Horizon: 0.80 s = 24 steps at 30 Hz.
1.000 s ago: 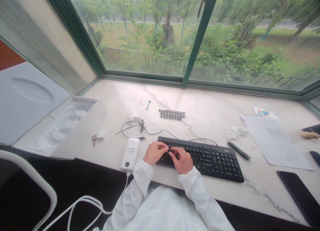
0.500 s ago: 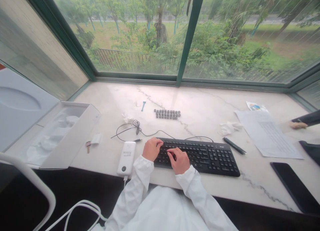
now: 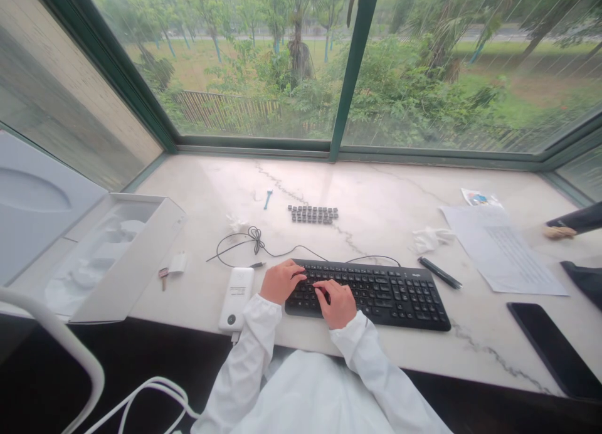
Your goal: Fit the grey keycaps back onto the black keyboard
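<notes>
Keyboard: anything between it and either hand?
Nothing visible. The left hand is over the left end of the keyboard, and the right hand is just beside it, also over the keys. The black cable lies beyond the far edge, outside that gap.

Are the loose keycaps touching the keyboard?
Apart: the head view shows a strip of tabletop between the keycaps and the keyboard.
</notes>
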### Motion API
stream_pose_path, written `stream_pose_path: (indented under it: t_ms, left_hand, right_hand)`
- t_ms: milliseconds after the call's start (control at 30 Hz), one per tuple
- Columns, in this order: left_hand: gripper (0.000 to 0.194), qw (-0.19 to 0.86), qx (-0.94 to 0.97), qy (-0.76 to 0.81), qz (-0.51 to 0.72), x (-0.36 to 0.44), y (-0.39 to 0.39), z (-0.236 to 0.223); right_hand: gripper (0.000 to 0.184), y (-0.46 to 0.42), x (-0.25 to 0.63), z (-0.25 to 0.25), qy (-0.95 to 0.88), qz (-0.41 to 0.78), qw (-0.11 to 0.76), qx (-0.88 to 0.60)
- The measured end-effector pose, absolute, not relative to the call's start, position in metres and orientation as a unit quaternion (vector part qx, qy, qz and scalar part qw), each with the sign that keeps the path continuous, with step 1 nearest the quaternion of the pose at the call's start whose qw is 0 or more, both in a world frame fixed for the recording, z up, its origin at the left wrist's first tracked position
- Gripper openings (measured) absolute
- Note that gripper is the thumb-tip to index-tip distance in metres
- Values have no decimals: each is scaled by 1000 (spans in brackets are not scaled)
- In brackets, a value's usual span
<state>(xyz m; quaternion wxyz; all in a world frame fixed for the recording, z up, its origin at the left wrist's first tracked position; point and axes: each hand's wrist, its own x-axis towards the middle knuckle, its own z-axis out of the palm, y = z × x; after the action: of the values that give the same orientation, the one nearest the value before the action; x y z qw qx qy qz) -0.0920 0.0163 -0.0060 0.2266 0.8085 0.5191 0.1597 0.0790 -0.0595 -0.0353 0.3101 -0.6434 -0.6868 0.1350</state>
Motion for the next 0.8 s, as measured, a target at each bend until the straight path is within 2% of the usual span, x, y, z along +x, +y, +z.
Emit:
stream_pose_path:
  t_ms: [133, 800]
  left_hand:
    - [26, 224, 816, 512, 148, -89, 15, -4]
    - [23, 224, 830, 483, 165, -88, 14, -3]
  right_hand:
    - [21, -60, 78, -36, -692, 119, 298, -647]
    - [18, -60, 79, -36, -691, 148, 300, -641]
